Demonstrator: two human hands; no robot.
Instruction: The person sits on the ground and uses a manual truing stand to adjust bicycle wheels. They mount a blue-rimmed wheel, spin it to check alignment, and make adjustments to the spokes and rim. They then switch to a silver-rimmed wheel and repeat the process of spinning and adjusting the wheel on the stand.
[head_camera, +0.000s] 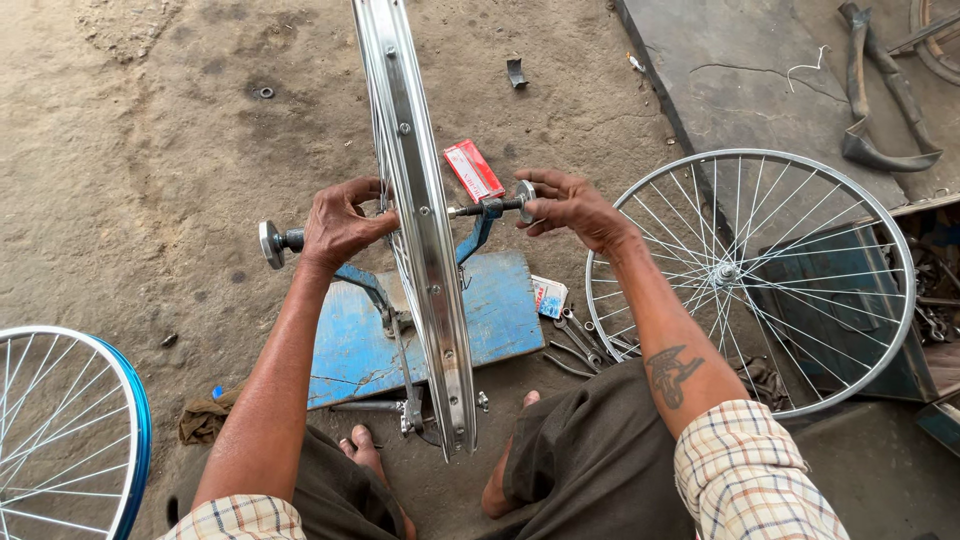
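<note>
The left hand is curled in against the spokes and hub of a silver wheel rim that stands upright, edge-on to the camera; what its fingers grip there is hidden by the hand itself and by the rim. The right hand pinches the round metal knob at the right end of the axle with its fingertips. A matching knob sticks out beyond the left wrist, untouched.

The rim sits in a blue truing stand, whose arms rise from a worn blue board on the dirt floor; the hub is mostly hidden behind the rim.

A small red box lies just past the rim. Spanners lie beside the board's right edge. A second silver wheel lies flat at the right, partly covered by the right forearm. A blue-rimmed wheel is cut off at the lower left. Bare feet show beneath the stand.
</note>
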